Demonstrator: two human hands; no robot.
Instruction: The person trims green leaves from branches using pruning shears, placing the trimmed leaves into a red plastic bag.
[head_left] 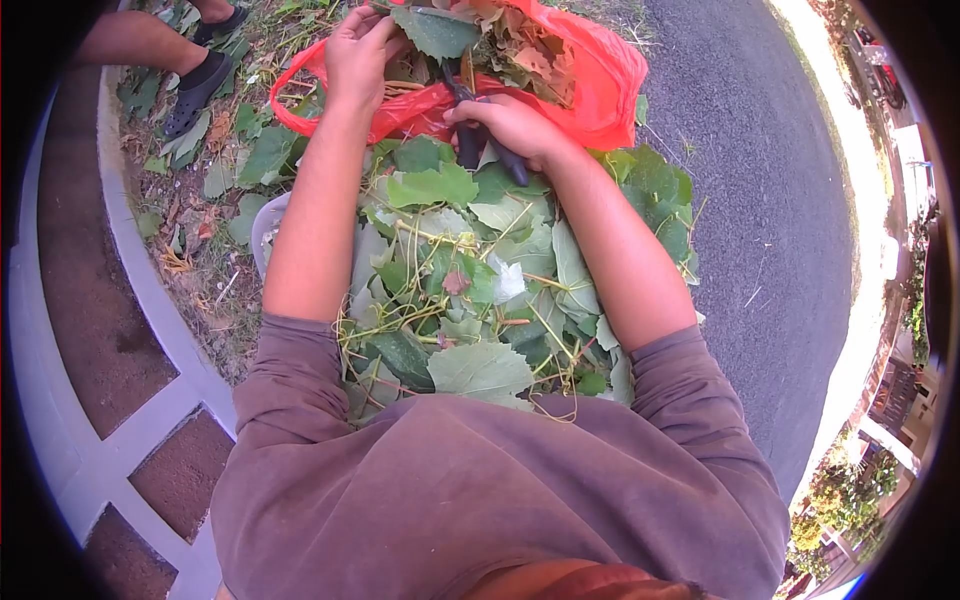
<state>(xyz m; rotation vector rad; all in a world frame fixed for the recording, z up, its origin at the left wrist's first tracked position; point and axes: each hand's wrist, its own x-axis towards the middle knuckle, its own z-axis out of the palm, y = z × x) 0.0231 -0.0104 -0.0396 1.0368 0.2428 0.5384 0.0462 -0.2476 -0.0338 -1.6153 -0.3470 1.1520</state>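
Note:
My right hand (512,128) is wrapped round the dark handles of pruning shears (466,150), whose blades point away from me into the mouth of a red plastic bag (605,75). My left hand (357,58) is closed at the bag's left side, its fingertips at the edge of a large green vine leaf (436,32). Part of its grip is hidden. Dry brown leaves (530,55) fill the bag. Below both forearms lies a heap of green vine leaves and thin stems (480,370), with a small whitish scrap (508,280) on top.
A pale container rim (268,225) shows at the heap's left. Another person's leg and dark clog (197,95) stand at upper left, among fallen leaves. Asphalt (760,200) runs along the right; a concrete curb (150,270) borders the left.

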